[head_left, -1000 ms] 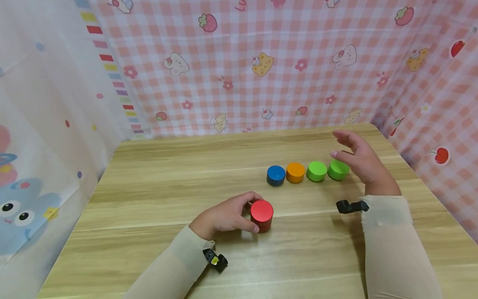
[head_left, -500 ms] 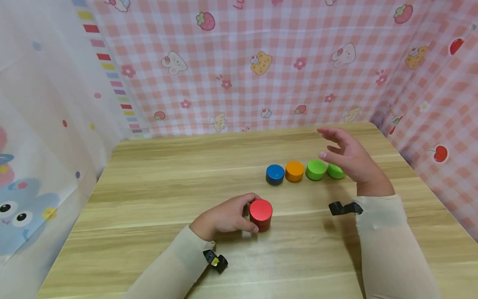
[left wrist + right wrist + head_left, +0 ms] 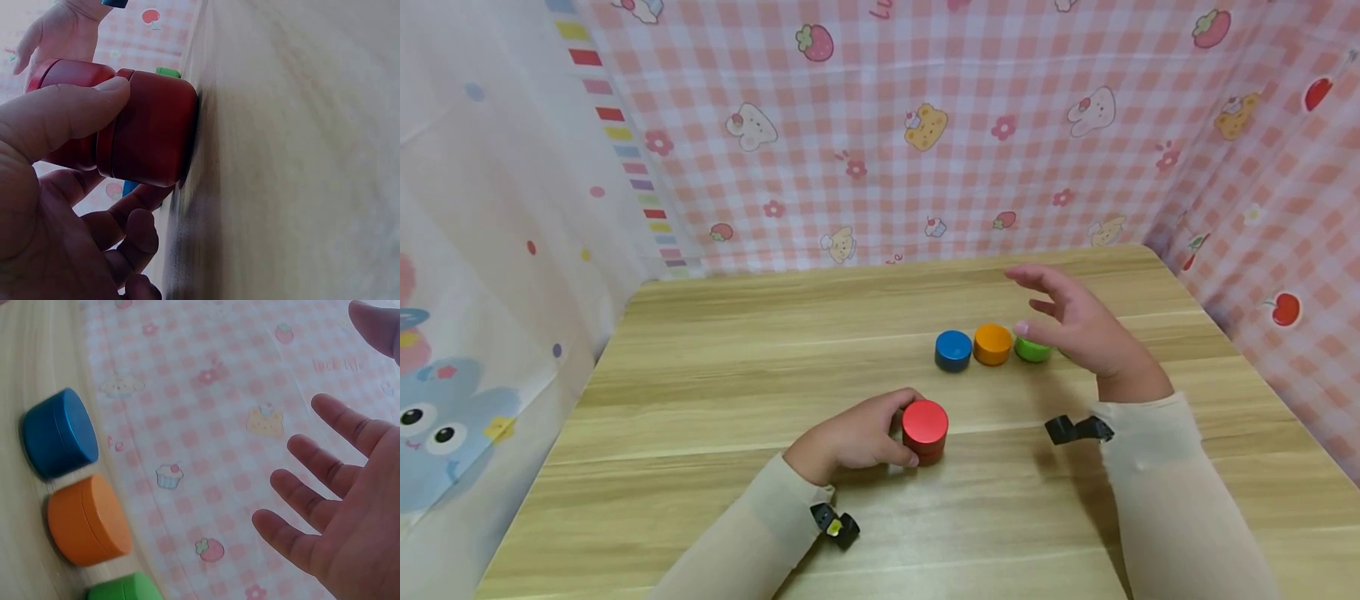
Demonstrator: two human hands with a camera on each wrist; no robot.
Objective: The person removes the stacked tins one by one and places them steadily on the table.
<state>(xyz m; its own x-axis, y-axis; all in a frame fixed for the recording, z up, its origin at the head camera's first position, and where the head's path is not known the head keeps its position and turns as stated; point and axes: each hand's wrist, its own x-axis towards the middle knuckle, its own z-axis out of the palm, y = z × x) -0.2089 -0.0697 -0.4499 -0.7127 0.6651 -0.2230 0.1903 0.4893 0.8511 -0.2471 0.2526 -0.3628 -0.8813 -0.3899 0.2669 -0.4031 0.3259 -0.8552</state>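
Observation:
Two red lidded tins stand stacked near the table's middle, the upper tin on the lower tin. My left hand grips the stack from the left, its thumb across the meeting of the two tins. In the left wrist view the stack's base is at the tabletop. My right hand hovers with spread fingers and holds nothing. Under and beside it is a row: a blue tin, an orange tin, a green tin partly covered by the thumb, and another green one almost hidden.
The wooden table meets a pink checked cloth at the back. Cloth also hangs along the left and right sides. A small black device sits at my right cuff, another device at my left.
My right hand has moved left along the row, from beyond the far green tin to above the green tins, covering more of them. The left hand and red tins stay put.

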